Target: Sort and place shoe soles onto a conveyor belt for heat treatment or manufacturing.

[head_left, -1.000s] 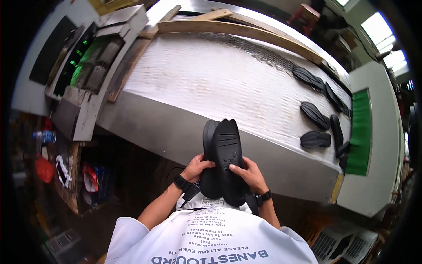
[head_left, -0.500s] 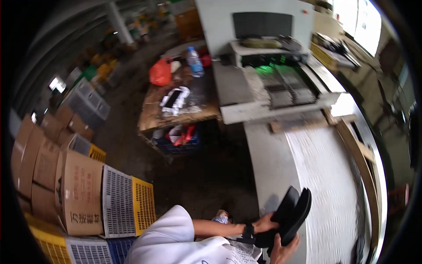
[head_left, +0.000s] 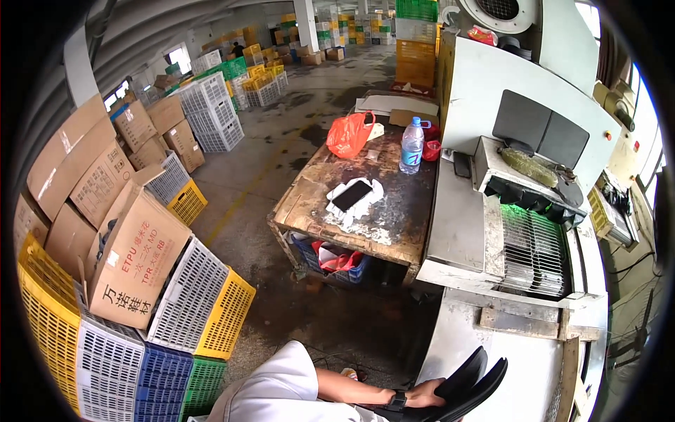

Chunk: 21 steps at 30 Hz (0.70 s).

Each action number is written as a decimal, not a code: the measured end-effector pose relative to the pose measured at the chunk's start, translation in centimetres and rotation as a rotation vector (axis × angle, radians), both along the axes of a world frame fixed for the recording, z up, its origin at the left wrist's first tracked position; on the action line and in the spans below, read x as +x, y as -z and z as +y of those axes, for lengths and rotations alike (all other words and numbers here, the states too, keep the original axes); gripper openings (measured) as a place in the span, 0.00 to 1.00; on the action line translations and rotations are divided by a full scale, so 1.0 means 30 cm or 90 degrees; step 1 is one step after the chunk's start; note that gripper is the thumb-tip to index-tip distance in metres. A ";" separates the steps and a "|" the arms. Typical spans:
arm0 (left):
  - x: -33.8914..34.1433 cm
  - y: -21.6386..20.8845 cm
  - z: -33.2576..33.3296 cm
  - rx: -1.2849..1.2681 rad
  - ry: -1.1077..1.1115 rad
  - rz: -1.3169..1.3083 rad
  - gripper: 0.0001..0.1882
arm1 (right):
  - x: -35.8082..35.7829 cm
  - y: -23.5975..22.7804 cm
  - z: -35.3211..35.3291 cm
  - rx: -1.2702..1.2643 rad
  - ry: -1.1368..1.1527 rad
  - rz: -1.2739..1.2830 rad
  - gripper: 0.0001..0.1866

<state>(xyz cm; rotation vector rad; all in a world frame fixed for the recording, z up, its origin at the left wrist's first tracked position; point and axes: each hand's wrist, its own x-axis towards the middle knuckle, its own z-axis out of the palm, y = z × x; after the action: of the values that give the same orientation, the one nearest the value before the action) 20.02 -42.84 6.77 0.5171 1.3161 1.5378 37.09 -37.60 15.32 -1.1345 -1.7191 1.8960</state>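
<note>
A pair of long black shoe soles (head_left: 472,388) is held at the lower right, close to the pale belt of the machine. My left hand (head_left: 426,394), with a dark band on its wrist, has its fingers closed round the near part of the soles. Their far ends point up and to the right, with a narrow gap between them. The lower edge of the picture cuts off the near ends, and my right hand is out of view.
Ahead stands a white conveyor machine (head_left: 450,260) with a green-lit opening. A worn wooden table (head_left: 302,200) bears a phone (head_left: 353,195) on a white cloth, a red plastic bag (head_left: 349,136) and a water bottle (head_left: 411,148). Cardboard boxes (head_left: 133,257) and plastic crates (head_left: 186,288) are stacked left.
The view has swung left and up, so boxes, table and machine sit differently in it. The soles have shifted lower in the picture, and my right hand has left the view.
</note>
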 end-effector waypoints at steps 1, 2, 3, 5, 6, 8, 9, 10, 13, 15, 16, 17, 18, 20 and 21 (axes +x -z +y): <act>0.001 0.047 0.033 -0.002 -0.005 0.024 0.34 | -0.015 -0.022 0.021 -0.028 0.016 -0.009 0.39; -0.007 0.099 0.076 -0.001 -0.018 0.062 0.33 | -0.034 -0.046 0.038 -0.056 0.037 -0.019 0.38; -0.021 0.074 0.108 0.001 -0.035 0.021 0.32 | -0.069 -0.092 0.052 -0.054 0.083 -0.060 0.39; -0.086 0.044 0.172 -0.045 -0.108 0.066 0.32 | -0.072 -0.051 0.139 -0.042 0.060 0.003 0.39; -0.129 0.106 0.207 0.036 -0.191 0.089 0.31 | -0.099 -0.079 0.159 -0.049 0.066 -0.041 0.38; -0.227 -0.008 0.288 0.016 -0.212 -0.019 0.30 | -0.087 -0.027 0.216 -0.073 0.151 0.012 0.38; -0.301 -0.010 0.325 0.038 -0.251 0.133 0.30 | -0.098 0.002 0.233 -0.102 0.214 0.035 0.38; -0.358 -0.010 0.375 0.069 -0.302 0.038 0.29 | -0.107 -0.001 0.266 -0.112 0.192 0.015 0.40; -0.553 0.000 0.583 0.109 -0.300 0.106 0.27 | -0.094 0.008 0.349 -0.077 0.222 -0.017 0.42; -0.659 0.005 0.745 0.105 -0.297 0.110 0.25 | -0.093 0.033 0.396 -0.062 0.242 -0.043 0.43; -0.714 0.020 0.828 0.134 -0.302 0.113 0.23 | -0.100 0.048 0.420 -0.051 0.241 -0.064 0.44; -0.768 0.035 0.906 0.125 -0.309 0.115 0.24 | -0.100 0.089 0.445 -0.024 0.236 -0.058 0.44; -0.826 0.051 0.984 0.117 -0.317 0.119 0.24 | -0.124 0.092 0.467 -0.021 0.248 -0.061 0.44; -0.929 0.088 1.119 0.045 -0.394 0.168 0.27 | -0.191 0.088 0.503 -0.036 0.246 -0.102 0.44; -0.993 0.134 1.183 -0.023 -0.390 0.198 0.31 | -0.230 0.092 0.522 -0.031 0.252 -0.111 0.43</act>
<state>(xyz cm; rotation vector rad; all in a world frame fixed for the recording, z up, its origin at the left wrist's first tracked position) -9.77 -7.35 2.75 0.3510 1.8563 1.9756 30.20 -21.93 12.57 -1.5649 -1.4012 1.6417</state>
